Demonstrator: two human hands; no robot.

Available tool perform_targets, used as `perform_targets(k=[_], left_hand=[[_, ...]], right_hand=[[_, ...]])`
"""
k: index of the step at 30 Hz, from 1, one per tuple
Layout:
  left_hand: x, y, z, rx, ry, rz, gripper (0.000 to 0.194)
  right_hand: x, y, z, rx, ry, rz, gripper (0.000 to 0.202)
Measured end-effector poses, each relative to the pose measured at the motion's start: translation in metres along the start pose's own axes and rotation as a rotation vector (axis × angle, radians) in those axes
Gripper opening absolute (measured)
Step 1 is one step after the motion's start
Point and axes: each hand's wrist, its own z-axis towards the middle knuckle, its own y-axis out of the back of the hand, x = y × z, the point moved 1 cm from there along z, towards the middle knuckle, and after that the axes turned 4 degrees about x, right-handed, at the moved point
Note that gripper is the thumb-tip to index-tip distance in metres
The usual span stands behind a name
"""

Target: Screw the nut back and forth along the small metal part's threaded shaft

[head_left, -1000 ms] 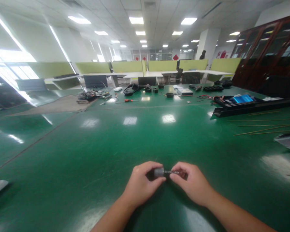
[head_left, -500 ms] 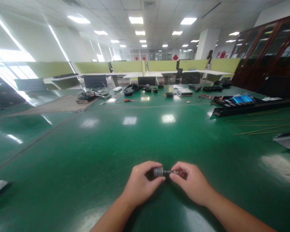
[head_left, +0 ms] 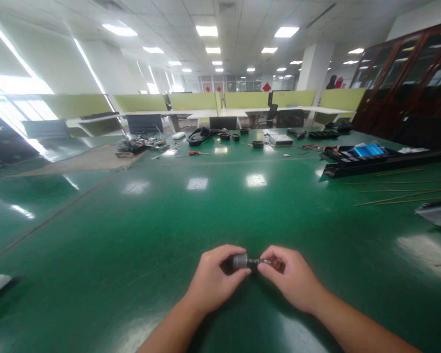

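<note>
Between my hands, just above the near part of the green tabletop [head_left: 161, 220], lies a dark grey metal cylinder [head_left: 240, 261] on its side. From its right end sticks a thin, shiny, fluted drill bit [head_left: 253, 261]. My left hand [head_left: 216, 277] is closed around the cylinder, thumb and fingers on opposite sides. With thumb and fingertips, my right hand [head_left: 288, 277] pinches the far end of the drill bit. The tip inside that pinch is mostly hidden. Whether cylinder and bit are one piece I cannot tell.
An orange-handled screwdriver [head_left: 196, 153] lies further back, near a heap of electronic parts [head_left: 139, 143]. Small black boxes [head_left: 257, 144] stand along the far side. On the right are a long black channel [head_left: 353, 167] and several thin rods [head_left: 400, 198].
Both hands and the cylinder stay nearly in place; the drill bit's flutes look slightly turned. Far off, a person has moved right behind the partition.
</note>
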Motion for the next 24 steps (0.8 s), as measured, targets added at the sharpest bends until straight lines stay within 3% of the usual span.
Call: perform_targets(k=[24], left_hand=[[0.0001, 0.0008, 0.0015, 0.006, -0.003, 0.006, 0.027]], right_hand=[[0.0018, 0.0002, 0.0004, 0.005, -0.009, -0.001, 0.009]])
